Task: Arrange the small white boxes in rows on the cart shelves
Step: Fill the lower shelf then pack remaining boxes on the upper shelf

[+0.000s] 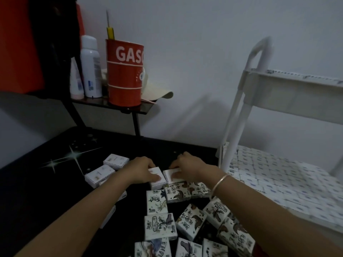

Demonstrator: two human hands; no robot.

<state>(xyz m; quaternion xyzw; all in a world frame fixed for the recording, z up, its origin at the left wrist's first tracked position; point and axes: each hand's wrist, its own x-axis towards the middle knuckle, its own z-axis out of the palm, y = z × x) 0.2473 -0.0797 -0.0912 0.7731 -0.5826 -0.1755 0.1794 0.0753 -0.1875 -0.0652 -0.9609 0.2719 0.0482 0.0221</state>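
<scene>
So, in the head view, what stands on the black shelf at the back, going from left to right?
small white bottle, tall white spray bottle, red tin marked GASO, beige cap

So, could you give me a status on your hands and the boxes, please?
Left hand grips one small white cardboard box, right hand the box beside it. Both on black table. White cart: lower shelf lined with rows. Printed boxes scattered nearby.

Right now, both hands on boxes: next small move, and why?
Probably lift both boxes and carry them right to the cart. The left hand grips the left box, the right hand the right box; both rest on the black table, while the lower shelf already holds rows.
</scene>
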